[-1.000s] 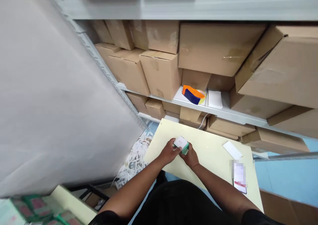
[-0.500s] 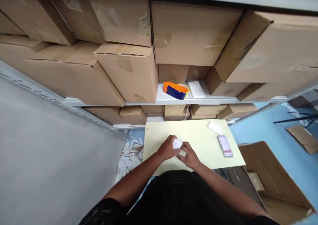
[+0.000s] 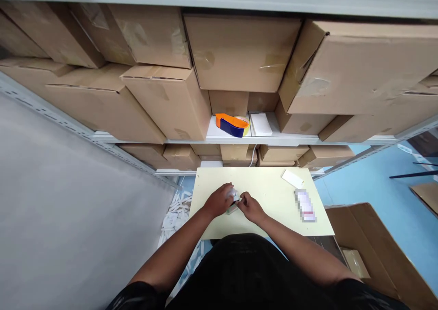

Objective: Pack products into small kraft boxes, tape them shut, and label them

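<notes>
Head view: left hand [image 3: 218, 201] holds a small white-and-green box [image 3: 232, 209], probably steadying it for right hand [image 3: 252, 208]; whether that narrow grip pinches anything, I cannot tell

- The left hand [image 3: 219, 201] grips what seems to be a small white-and-green box [image 3: 232, 193], mostly covered by fingers, above the table [image 3: 270, 182].
- The right hand [image 3: 251, 208] has its fingers curled, their tips at the box's right side.
- On the table's right part lie a slim white carton [image 3: 292, 178] and, just nearer the person, a pixelated oblong item [image 3: 305, 205].
- On the shelf [image 3: 284, 140] behind, an orange-and-navy tape dispenser [image 3: 231, 126] sits beside a white stack [image 3: 261, 124], with cardboard boxes [image 3: 242, 54] around.
- Paper strips [image 3: 174, 219] litter the floor left; a large open carton [image 3: 362, 237] stands right.
</notes>
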The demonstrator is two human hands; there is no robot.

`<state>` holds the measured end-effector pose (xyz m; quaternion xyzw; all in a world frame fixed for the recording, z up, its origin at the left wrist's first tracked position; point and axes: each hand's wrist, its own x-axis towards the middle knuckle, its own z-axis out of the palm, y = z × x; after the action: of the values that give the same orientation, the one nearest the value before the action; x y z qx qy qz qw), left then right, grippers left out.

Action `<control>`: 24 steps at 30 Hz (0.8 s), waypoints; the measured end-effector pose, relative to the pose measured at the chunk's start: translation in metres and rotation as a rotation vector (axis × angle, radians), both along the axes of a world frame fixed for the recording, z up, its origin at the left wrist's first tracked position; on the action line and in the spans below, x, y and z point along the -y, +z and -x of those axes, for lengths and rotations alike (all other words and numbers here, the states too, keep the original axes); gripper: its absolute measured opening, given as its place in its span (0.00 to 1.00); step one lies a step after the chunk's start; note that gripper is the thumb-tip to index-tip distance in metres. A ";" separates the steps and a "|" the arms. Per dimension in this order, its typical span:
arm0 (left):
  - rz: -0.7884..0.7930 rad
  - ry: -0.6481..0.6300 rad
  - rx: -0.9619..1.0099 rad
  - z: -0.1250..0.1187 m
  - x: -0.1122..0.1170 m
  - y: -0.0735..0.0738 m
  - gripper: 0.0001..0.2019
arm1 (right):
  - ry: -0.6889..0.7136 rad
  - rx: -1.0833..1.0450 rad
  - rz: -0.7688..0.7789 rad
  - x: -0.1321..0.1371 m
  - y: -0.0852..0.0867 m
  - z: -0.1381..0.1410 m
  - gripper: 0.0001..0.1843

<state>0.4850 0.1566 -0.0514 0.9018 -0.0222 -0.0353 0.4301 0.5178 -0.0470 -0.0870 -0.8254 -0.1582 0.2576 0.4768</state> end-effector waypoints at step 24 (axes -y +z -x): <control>0.094 0.263 -0.151 0.001 -0.016 -0.043 0.25 | -0.018 -0.031 0.374 -0.044 0.010 -0.002 0.23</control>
<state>0.4838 0.1725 -0.0941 0.8706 0.1268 -0.0456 0.4732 0.5197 -0.0035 -0.0768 -0.8970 -0.0926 0.2909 0.3196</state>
